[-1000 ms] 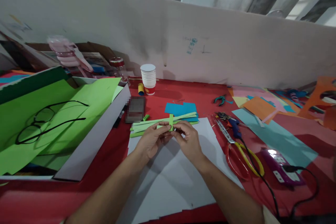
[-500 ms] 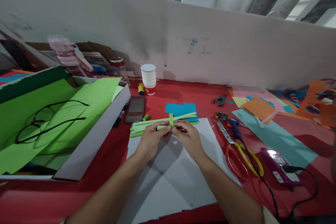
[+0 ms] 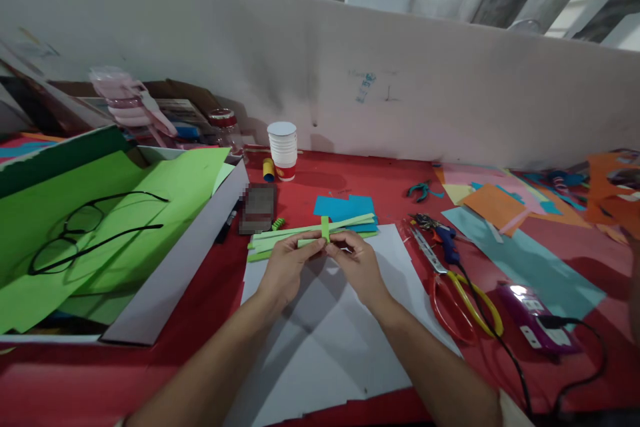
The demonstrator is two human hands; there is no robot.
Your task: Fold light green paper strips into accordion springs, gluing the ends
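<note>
Over the white paper (image 3: 320,333), my two hands meet at folded green paper strips (image 3: 325,227). One strip stands up and another runs sideways behind the fingers. My left hand (image 3: 285,263) pinches the strips between thumb and fingers. From the other side, my right hand (image 3: 357,263) pinches them at the crossing, fingers bent. The exact fold is partly hidden by the fingertips. Just beyond the hands lie loose light-green paper strips (image 3: 265,240), with blue paper (image 3: 345,205) behind them. A small green paper coil (image 3: 279,223) rests to the left.
A box (image 3: 175,273) with green sheets and eyeglasses (image 3: 75,227) stands left. Stacked paper cups (image 3: 283,150) are at the back. Right lie scissors (image 3: 475,300), a blue glue gun (image 3: 447,243), pliers (image 3: 419,192), a purple power strip (image 3: 537,320) with cables, and coloured paper (image 3: 530,260).
Both hands keep their pinch on the green strips, with only a very slight shift of the upright strip to the left. Nothing else has visibly moved on the table.
</note>
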